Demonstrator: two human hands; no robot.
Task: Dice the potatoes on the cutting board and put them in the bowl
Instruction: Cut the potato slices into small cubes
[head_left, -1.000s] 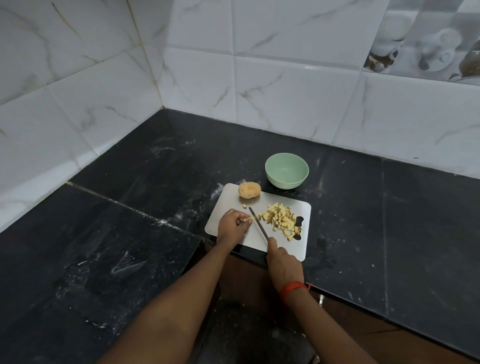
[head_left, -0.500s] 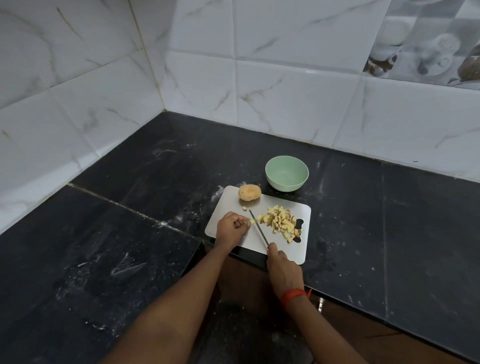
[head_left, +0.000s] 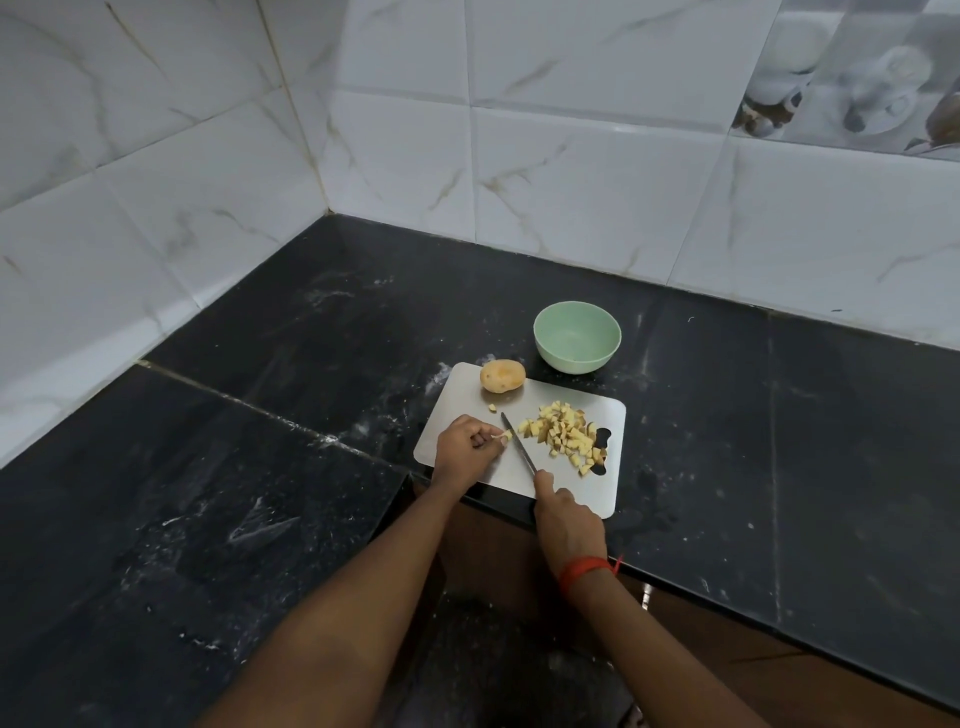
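1. Barely any shift vs a second ago: knife (head_left: 519, 444) on the same cut line, both hands where they were.
2. Left hand (head_left: 465, 447) curled, pinching the last potato stub (head_left: 503, 438) down on the cutting board (head_left: 457, 410). Probably steadying it for the final cuts.
3. Right hand (head_left: 566, 519) wrapped round the knife handle, blade just right of the stub.
4. Diced pile (head_left: 566, 436) sits right of the blade, so the cut zone stays free. One stray cube (head_left: 492, 408) near the tip.
5. Whole potato (head_left: 502, 375) parked at the board's far corner, uncut.
6. Bowl (head_left: 576, 361) just beyond the board, empty, within easy reach for transfer.
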